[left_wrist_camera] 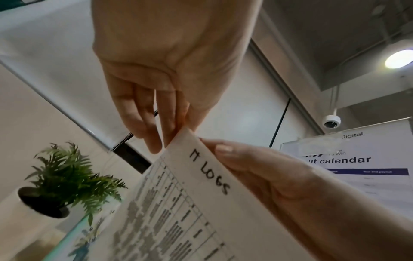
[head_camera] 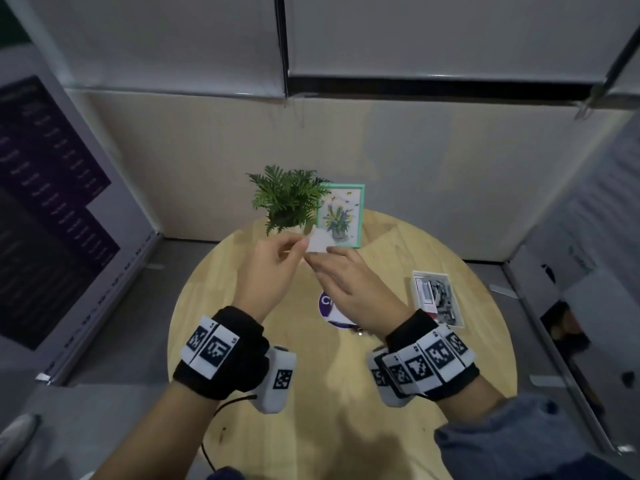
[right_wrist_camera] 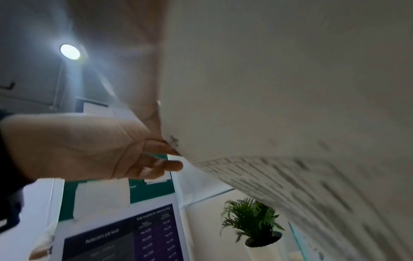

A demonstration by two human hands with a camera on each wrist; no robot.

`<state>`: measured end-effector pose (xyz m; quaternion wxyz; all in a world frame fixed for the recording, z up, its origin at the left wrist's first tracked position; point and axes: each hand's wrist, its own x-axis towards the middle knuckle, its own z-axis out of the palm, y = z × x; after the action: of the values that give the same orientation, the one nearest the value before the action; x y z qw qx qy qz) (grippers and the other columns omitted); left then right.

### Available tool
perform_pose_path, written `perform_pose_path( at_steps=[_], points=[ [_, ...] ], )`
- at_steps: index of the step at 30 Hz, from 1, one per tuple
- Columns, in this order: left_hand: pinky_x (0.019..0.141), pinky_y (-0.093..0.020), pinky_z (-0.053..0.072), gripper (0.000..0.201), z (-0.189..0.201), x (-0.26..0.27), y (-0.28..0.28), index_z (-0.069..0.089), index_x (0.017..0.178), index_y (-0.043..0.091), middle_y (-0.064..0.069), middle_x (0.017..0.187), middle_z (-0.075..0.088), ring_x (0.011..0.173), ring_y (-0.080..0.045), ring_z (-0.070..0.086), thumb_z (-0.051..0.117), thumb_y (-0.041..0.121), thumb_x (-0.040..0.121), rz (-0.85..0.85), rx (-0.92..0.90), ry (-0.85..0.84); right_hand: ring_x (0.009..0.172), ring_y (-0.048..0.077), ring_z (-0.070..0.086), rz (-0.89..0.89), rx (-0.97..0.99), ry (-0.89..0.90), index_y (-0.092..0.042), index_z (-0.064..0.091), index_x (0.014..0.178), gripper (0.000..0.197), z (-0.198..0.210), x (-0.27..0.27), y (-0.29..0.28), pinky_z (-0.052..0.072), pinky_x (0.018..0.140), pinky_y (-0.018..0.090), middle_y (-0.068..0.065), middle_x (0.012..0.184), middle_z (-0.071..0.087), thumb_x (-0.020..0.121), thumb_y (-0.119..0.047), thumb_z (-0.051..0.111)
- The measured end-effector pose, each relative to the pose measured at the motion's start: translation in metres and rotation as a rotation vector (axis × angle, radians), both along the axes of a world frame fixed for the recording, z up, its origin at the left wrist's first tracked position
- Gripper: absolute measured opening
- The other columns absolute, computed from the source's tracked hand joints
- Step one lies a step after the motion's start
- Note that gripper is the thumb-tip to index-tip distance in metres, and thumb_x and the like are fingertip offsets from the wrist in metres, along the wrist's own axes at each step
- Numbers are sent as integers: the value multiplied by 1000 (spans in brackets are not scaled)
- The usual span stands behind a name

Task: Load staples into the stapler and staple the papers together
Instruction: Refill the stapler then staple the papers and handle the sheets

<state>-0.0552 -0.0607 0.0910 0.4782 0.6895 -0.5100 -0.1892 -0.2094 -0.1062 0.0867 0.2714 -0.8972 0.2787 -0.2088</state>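
Note:
Above the round wooden table (head_camera: pixel 242 427) both hands hold up a few white papers (head_camera: pixel 318 242). The sheets show a printed table and the handwritten words "IT LOGS" (left_wrist_camera: pixel 209 174). My left hand (head_camera: pixel 302 244) pinches their top corner between thumb and fingers (left_wrist_camera: pixel 172 130). My right hand (head_camera: pixel 320 258) grips the same papers just below, thumb (left_wrist_camera: pixel 223 148) on top. From the right wrist, the papers (right_wrist_camera: pixel 268 88) fill the view, with a small dark mark (right_wrist_camera: pixel 174 140) near the pinched corner. An open white box of staple strips (head_camera: pixel 438 297) lies at the right. A purple and white object (head_camera: pixel 327 306) lies half hidden under my right hand.
A potted green plant (head_camera: pixel 287 199) and a teal picture frame (head_camera: pixel 343 216) stand at the table's far edge. Pale partition walls close in behind and on both sides, with a dark poster (head_camera: pixel 45 202) on the left one.

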Motion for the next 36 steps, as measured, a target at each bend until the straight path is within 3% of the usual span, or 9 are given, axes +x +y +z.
perform_pose_path(
  at_steps=[4, 7, 11, 15, 20, 24, 29, 32, 36],
  points=[
    [76, -17, 54, 18, 8, 15, 7, 69, 106, 13, 8, 87, 70, 79, 4, 66, 54, 17, 98, 77, -139, 65, 111, 11, 43, -189, -91, -208, -15, 66, 110, 24, 13, -13, -9, 25, 88, 1, -2, 116, 65, 94, -14, 47],
    [66, -4, 51, 15, 10, 30, 9, 66, 105, 14, 15, 85, 67, 68, 15, 63, 53, 13, 98, 116, -211, 118, 106, 16, 48, -255, -126, -232, -14, 67, 102, 19, 17, -20, -15, 27, 80, 5, -2, 107, 67, 92, -11, 51],
    [61, -2, 46, 18, 15, 27, 10, 66, 95, 17, 18, 74, 68, 64, 13, 61, 50, 8, 99, -17, -143, 129, 112, 15, 45, -233, -181, -238, -15, 63, 112, 23, 19, -18, -14, 24, 89, 6, -2, 118, 63, 91, -17, 56],
    [63, -8, 42, 23, 28, 3, 12, 66, 88, 22, 16, 68, 64, 64, 7, 54, 51, 8, 98, -227, -53, 14, 112, 11, 45, -203, -23, -239, -19, 60, 121, 33, 25, -12, -16, 34, 94, 25, -5, 118, 62, 89, -28, 59],
    [64, 0, 44, 16, 41, -19, 17, 67, 106, 2, 12, 79, 67, 66, 13, 60, 58, 3, 93, -409, 36, 61, 73, 7, 54, -135, 250, -426, -5, 67, 82, 12, 36, -23, -28, 42, 70, 17, 4, 76, 62, 90, -10, 58],
    [71, -4, 46, 14, 39, -6, 20, 68, 101, 20, 19, 79, 71, 75, 9, 64, 67, 12, 89, -467, 167, -236, 58, -3, 50, -285, 246, -526, -28, 65, 70, 22, 40, -36, -42, 40, 59, 11, -16, 58, 62, 88, -16, 62],
    [89, -35, 38, 49, 39, -14, 15, 50, 134, 25, 5, 113, 65, 106, -21, 56, 57, 43, 89, -261, 160, -769, 55, -7, 57, -303, 232, -683, -27, 67, 71, 20, 58, -40, -40, 43, 58, 7, -24, 56, 66, 82, -10, 69],
    [87, -31, 39, 51, 57, -34, 12, 56, 121, 29, 14, 97, 65, 94, -13, 57, 40, 61, 84, -251, -21, -499, 55, -7, 58, -221, 252, -698, -26, 67, 72, 20, 72, -38, -28, 42, 56, 7, -21, 56, 67, 82, -9, 69],
    [66, -10, 42, 16, 86, -46, 9, 64, 87, 27, 16, 71, 63, 69, 6, 56, 53, 39, 91, -287, -246, -103, 62, -4, 60, -167, 266, -700, -26, 68, 76, 20, 94, -40, -15, 46, 62, 12, -17, 62, 68, 85, -9, 66]
  ],
)
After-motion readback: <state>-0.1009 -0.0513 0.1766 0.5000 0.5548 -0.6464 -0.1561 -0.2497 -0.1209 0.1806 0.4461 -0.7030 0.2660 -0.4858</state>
